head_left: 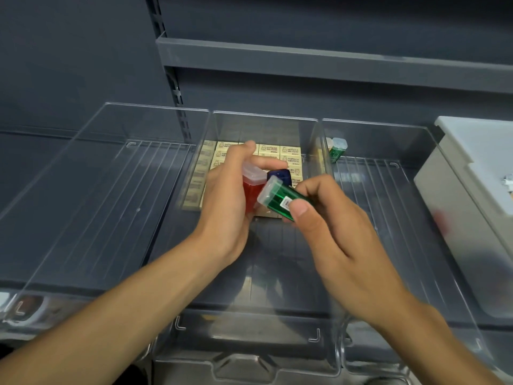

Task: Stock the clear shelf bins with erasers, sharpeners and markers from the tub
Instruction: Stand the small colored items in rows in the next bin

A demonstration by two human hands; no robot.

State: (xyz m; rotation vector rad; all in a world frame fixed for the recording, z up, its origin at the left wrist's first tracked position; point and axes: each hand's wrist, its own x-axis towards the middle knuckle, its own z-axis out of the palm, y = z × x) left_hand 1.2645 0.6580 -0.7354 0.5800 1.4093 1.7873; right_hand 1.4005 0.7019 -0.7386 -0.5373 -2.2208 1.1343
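The right hand (330,234) pinches a green sharpener (280,200) between thumb and fingers. The left hand (227,198) grips a red sharpener (252,187) and a blue sharpener (280,175), all above the middle bin (265,115). The green one likely belongs in the right bin (416,190) — lift it over the shared wall and stand it beside the capped sharpener (338,150) at the back. The bodies are glossy, translucent plastic with frosted caps. Behind them, paper-sleeved erasers (288,152) lie in neat blocks — the pale tub (458,173) sits far right.

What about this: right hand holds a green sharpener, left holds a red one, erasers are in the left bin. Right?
Not quite. The head view shows the erasers in the middle bin, not the left. The right hand does hold the green sharpener, the left hand the red sharpener.
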